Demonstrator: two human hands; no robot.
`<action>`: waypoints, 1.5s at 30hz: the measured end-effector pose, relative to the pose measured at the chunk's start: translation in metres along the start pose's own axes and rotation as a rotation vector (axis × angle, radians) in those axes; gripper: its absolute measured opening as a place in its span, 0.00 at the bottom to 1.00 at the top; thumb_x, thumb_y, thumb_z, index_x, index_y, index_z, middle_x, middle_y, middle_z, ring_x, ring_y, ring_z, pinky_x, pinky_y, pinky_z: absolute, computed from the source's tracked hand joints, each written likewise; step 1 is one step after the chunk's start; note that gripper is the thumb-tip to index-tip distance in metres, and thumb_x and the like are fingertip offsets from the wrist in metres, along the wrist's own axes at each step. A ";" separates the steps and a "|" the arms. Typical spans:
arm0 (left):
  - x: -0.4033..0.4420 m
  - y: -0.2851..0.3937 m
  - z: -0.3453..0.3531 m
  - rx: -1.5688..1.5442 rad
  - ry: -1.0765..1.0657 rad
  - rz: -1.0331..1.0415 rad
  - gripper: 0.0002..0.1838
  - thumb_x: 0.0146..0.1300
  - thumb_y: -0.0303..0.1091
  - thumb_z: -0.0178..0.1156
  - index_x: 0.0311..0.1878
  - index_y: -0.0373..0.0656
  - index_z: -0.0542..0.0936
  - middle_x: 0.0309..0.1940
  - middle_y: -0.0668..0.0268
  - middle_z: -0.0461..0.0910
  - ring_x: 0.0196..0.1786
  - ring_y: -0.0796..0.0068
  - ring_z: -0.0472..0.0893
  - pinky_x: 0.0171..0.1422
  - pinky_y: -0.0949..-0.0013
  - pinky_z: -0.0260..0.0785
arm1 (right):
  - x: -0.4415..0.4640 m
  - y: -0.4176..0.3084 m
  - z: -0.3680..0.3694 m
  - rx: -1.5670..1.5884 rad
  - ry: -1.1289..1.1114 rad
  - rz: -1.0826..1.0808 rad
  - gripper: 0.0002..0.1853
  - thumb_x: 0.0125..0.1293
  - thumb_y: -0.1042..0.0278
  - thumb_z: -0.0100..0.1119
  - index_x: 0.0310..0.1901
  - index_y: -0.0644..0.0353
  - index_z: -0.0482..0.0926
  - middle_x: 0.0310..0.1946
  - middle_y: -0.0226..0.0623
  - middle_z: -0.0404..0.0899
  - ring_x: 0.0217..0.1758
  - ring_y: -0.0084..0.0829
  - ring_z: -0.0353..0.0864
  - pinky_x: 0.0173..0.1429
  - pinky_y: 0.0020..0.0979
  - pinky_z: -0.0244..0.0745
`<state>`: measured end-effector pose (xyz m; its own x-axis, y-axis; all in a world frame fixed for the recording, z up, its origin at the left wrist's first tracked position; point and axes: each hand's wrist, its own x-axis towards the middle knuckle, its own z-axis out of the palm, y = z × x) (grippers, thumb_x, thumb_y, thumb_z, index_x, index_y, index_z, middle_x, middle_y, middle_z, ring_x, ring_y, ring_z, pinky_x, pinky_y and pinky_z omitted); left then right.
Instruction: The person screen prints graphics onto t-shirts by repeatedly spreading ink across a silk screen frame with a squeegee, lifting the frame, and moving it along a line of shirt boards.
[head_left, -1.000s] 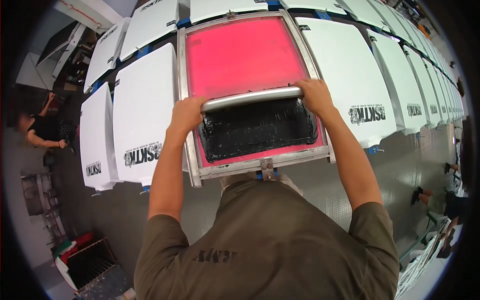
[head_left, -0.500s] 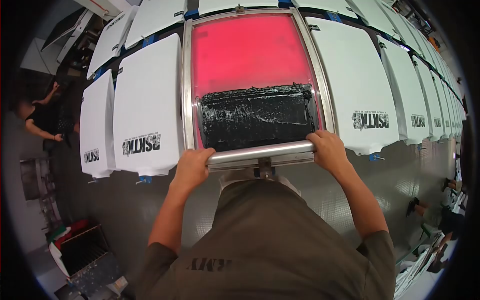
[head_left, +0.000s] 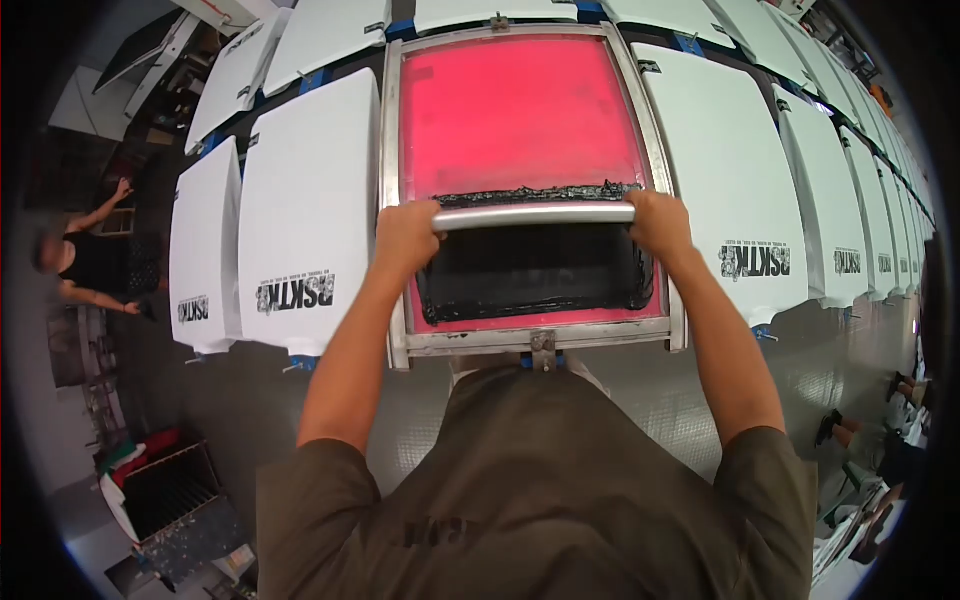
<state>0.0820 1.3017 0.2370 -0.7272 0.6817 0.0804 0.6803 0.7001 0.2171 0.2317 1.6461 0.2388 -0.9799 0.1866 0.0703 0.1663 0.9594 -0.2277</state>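
Note:
A squeegee (head_left: 535,215) with a long metal bar handle lies across the screen printing frame (head_left: 658,160). My left hand (head_left: 408,235) is wrapped round its left end, and my right hand (head_left: 660,222) grips the right end. The frame's mesh (head_left: 520,110) is pink in its far part. A ridge of black ink (head_left: 520,195) lies just beyond the squeegee. Between the bar and the near rail, a dark area (head_left: 530,270) is edged with thick black ink. The squeegee's blade is hidden under the bar.
White shirts (head_left: 310,200) on boards flank the frame, with black lettering near their front ends; more boards (head_left: 722,150) stretch off to the right. A person (head_left: 100,250) in dark clothes is at the far left. A metal bin (head_left: 175,490) stands on the lower left floor.
Both hands have pushed the squeegee away from me, from the near rail to about mid-frame. The black ink has gathered into a ridge ahead of it, and the near rail is uncovered.

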 end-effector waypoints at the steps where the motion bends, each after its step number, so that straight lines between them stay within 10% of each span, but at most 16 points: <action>1: 0.010 0.003 -0.014 -0.043 -0.103 -0.054 0.06 0.45 0.25 0.62 0.29 0.44 0.79 0.27 0.56 0.81 0.33 0.49 0.80 0.40 0.50 0.70 | 0.000 0.002 -0.001 -0.040 -0.087 0.032 0.10 0.50 0.76 0.59 0.36 0.54 0.81 0.30 0.43 0.83 0.36 0.47 0.84 0.41 0.46 0.79; 8: -0.138 0.048 -0.004 -0.082 0.024 0.033 0.07 0.40 0.24 0.61 0.27 0.44 0.76 0.25 0.59 0.77 0.33 0.54 0.78 0.42 0.55 0.67 | -0.138 -0.029 0.001 0.124 0.047 -0.024 0.08 0.47 0.78 0.61 0.30 0.52 0.80 0.29 0.35 0.81 0.34 0.40 0.83 0.35 0.41 0.78; 15: -0.007 0.006 0.003 -0.041 0.057 0.013 0.03 0.47 0.25 0.61 0.26 0.44 0.78 0.25 0.55 0.80 0.33 0.51 0.81 0.36 0.49 0.70 | -0.011 0.005 0.008 0.010 -0.016 0.041 0.09 0.53 0.77 0.55 0.35 0.55 0.82 0.30 0.44 0.83 0.35 0.47 0.84 0.39 0.45 0.78; 21: -0.105 0.034 -0.024 -0.044 -0.149 0.062 0.08 0.41 0.22 0.61 0.26 0.46 0.76 0.22 0.59 0.76 0.30 0.54 0.78 0.40 0.54 0.66 | -0.115 -0.016 -0.001 0.111 -0.048 -0.002 0.10 0.46 0.78 0.62 0.31 0.51 0.81 0.29 0.36 0.82 0.35 0.43 0.84 0.37 0.43 0.79; 25: -0.131 0.041 0.016 -0.057 0.158 0.051 0.10 0.38 0.22 0.61 0.27 0.44 0.76 0.24 0.59 0.75 0.33 0.54 0.77 0.40 0.53 0.65 | -0.136 -0.016 0.026 0.019 0.018 0.047 0.10 0.48 0.77 0.61 0.33 0.51 0.80 0.31 0.37 0.81 0.36 0.40 0.83 0.37 0.40 0.79; 33: 0.059 0.027 -0.033 0.336 -0.478 -0.216 0.20 0.45 0.36 0.73 0.44 0.45 0.83 0.38 0.54 0.84 0.46 0.51 0.83 0.60 0.42 0.65 | 0.043 0.005 -0.023 -0.010 -0.284 0.132 0.20 0.43 0.69 0.75 0.42 0.54 0.82 0.36 0.44 0.84 0.44 0.46 0.84 0.48 0.44 0.79; 35: 0.061 0.045 0.003 0.122 -0.250 -0.026 0.22 0.44 0.38 0.75 0.44 0.43 0.82 0.38 0.53 0.84 0.47 0.50 0.82 0.57 0.44 0.68 | 0.023 0.001 -0.014 0.089 -0.130 0.168 0.26 0.42 0.69 0.77 0.47 0.57 0.80 0.40 0.43 0.84 0.47 0.44 0.83 0.51 0.44 0.78; 37: 0.062 0.096 -0.008 0.023 -0.210 0.069 0.20 0.47 0.41 0.74 0.43 0.46 0.82 0.38 0.51 0.84 0.48 0.49 0.82 0.53 0.47 0.72 | -0.010 -0.018 -0.014 0.111 0.601 0.020 0.28 0.45 0.68 0.77 0.50 0.60 0.77 0.42 0.42 0.82 0.46 0.44 0.81 0.51 0.44 0.76; 39: 0.075 0.096 -0.008 -0.038 -0.248 0.073 0.20 0.47 0.42 0.74 0.44 0.47 0.83 0.39 0.55 0.84 0.48 0.50 0.82 0.50 0.51 0.75 | -0.057 -0.042 -0.024 0.163 0.642 0.112 0.20 0.51 0.65 0.75 0.43 0.63 0.79 0.34 0.41 0.82 0.39 0.40 0.82 0.46 0.41 0.76; 43: 0.103 0.079 -0.043 -0.088 -0.338 0.075 0.21 0.48 0.43 0.74 0.46 0.48 0.84 0.40 0.56 0.85 0.47 0.51 0.82 0.51 0.51 0.74 | -0.147 -0.069 0.007 0.928 -0.770 0.516 0.28 0.59 0.40 0.66 0.41 0.64 0.86 0.35 0.44 0.86 0.41 0.31 0.84 0.49 0.34 0.76; 45: 0.101 0.081 -0.060 -0.171 -0.272 0.066 0.22 0.47 0.44 0.74 0.46 0.48 0.84 0.38 0.55 0.84 0.46 0.50 0.82 0.49 0.51 0.73 | -0.179 -0.088 0.063 0.979 -0.755 0.441 0.40 0.59 0.38 0.65 0.60 0.69 0.76 0.45 0.53 0.83 0.52 0.34 0.81 0.59 0.33 0.72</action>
<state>0.0578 1.4145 0.3208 -0.6153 0.7722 -0.1584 0.6830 0.6226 0.3821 0.3856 1.5155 0.1854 -0.7366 -0.0271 -0.6758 0.6516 0.2389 -0.7199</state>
